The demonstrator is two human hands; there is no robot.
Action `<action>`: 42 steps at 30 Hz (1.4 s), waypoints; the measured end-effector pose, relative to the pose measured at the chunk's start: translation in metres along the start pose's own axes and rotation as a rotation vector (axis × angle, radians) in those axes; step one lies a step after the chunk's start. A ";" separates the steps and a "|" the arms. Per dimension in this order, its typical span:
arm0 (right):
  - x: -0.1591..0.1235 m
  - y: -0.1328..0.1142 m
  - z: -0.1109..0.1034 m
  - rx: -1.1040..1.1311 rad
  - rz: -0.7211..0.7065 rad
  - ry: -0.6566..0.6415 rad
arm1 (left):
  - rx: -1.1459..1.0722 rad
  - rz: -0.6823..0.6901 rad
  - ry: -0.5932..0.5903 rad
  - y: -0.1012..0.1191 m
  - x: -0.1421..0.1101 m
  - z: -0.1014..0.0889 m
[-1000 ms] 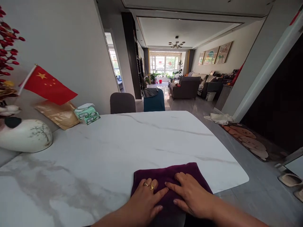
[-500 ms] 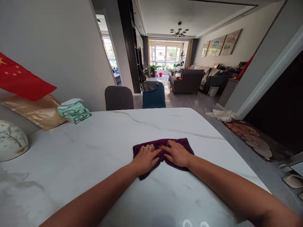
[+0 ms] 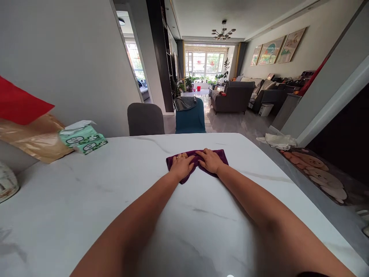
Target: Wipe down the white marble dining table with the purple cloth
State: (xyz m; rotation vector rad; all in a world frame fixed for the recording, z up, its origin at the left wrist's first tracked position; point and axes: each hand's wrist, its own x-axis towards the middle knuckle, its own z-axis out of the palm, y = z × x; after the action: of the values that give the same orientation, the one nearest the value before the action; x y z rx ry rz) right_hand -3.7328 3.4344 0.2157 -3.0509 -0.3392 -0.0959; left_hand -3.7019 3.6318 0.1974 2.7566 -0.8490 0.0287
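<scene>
A dark purple cleaning cloth (image 3: pixel 221 155) lies spread on the white marble-patterned table (image 3: pixel 95 192), toward its far side. My left hand (image 3: pixel 182 167), with rings on its fingers, presses down on the cloth's left half and grips it. On the right half, my right hand (image 3: pixel 210 161) holds the cloth the same way, its fingers bent over the fabric. The two hands are close together, thumbs turned inward, and a fold of cloth bunches between them. Both arms stretch far forward over the tabletop.
A green tissue pack (image 3: pixel 83 137) sits at the table's left, beside a brown paper bag (image 3: pixel 43 138) and a red flag (image 3: pixel 20 102). A rounded painted vessel (image 3: pixel 7 182) stands at the left edge. A grey chair (image 3: pixel 145 119) and a blue chair (image 3: pixel 190 118) are behind the far edge.
Both hands have pushed the cloth forward, away from me, toward the table's far edge. Both keep their hold on it. The view has shifted slightly.
</scene>
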 end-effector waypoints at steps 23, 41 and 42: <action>-0.262 -0.100 -0.034 0.084 -0.022 -0.049 | 0.023 0.164 -0.103 0.093 -0.243 -0.016; -0.403 -0.107 -0.055 0.122 -0.046 -0.034 | -0.040 0.379 -0.375 0.158 -0.324 -0.040; -0.400 -0.099 -0.056 0.117 -0.020 -0.024 | -0.036 0.385 -0.381 0.163 -0.315 -0.039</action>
State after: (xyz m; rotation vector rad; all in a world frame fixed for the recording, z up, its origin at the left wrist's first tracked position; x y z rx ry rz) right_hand -4.1472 3.4398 0.2494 -2.9355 -0.3629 -0.0389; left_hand -4.0512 3.6854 0.2445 2.5586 -1.4494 -0.4462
